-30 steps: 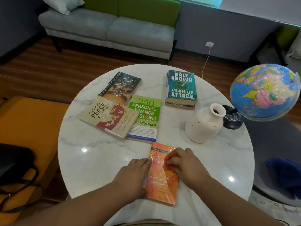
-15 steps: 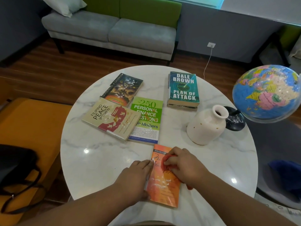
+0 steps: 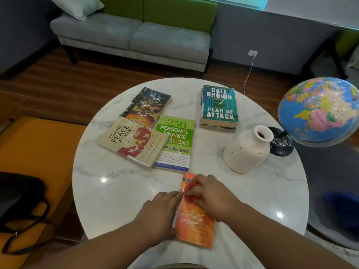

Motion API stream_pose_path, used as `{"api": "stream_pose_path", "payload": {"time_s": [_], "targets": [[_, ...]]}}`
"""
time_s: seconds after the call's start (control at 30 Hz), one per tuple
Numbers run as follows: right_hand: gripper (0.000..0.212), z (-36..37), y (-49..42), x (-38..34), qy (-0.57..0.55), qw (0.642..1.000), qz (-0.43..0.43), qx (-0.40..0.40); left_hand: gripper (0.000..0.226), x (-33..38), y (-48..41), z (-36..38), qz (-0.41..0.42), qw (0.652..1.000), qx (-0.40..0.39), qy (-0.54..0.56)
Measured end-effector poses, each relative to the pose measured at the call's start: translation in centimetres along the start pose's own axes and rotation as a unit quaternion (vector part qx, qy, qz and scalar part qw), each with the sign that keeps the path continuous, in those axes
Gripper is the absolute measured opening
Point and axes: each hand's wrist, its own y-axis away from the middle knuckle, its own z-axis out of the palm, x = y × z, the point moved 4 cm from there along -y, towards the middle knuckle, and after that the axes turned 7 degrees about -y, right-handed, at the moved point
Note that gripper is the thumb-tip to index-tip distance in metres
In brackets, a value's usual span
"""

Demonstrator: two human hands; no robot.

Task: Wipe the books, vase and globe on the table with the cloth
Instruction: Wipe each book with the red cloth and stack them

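Under the right hand [image 3: 211, 197], the red cloth [image 3: 187, 193] is mostly hidden.

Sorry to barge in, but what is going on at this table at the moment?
A person is wiping the orange book at the near side of the table. The right hand holds a small red cloth against its upper part, while the left hand rests along its left edge, steadying it. The other books, the vase and the globe sit farther back, untouched by either hand.
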Motion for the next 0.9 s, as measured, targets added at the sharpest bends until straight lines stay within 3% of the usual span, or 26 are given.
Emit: {"api": "stream_pose_path", "payload": {"time_s": [0.1, 0.23, 0.37, 0.43, 0.53, 0.67, 0.8, 0.9], "targets": [[0.027, -0.6, 0.3, 1.0, -0.024, 1.000, 0.006, -0.019, 0.105, -0.1, 0.1, 0.1, -0.006, 1.000, 0.006, 0.006], [0.027, -1.5, -1.0, 1.1, 0.010, 0.996, 0.052, 0.069, 0.107, 0.0, 0.0, 0.0, -0.011, 1.000, 0.009, 0.000], [0.031, 0.7, 0.8, -1.0, 0.003, 0.999, -0.033, -0.026, 0.105, -0.2, 0.1, 0.1, -0.007, 1.000, -0.001, -0.008], [0.031, 0.3, 1.8, 0.7, -0.029, 0.999, -0.011, -0.028, 0.104, -0.3, 0.1, 0.1, 0.000, 1.000, -0.003, -0.016], [0.029, -0.5, 3.2, 2.8, -0.063, 0.994, 0.071, 0.048, 0.105, -0.3, 0.0, 0.0, 0.002, 1.000, -0.006, -0.019], [0.032, 1.4, 4.8, 1.7, -0.051, 0.997, 0.058, 0.010, 0.105, -0.2, 0.0, 0.1, 0.002, 1.000, -0.006, -0.020], [0.027, 1.1, 6.1, 2.3, -0.078, 0.988, 0.112, 0.066, 0.105, -0.1, 0.0, 0.0, -0.001, 1.000, -0.002, -0.025], [0.027, 2.4, 6.9, 1.1, -0.070, 0.993, 0.086, 0.051, 0.106, 0.0, 0.0, 0.0, 0.000, 1.000, -0.005, -0.026]]}}
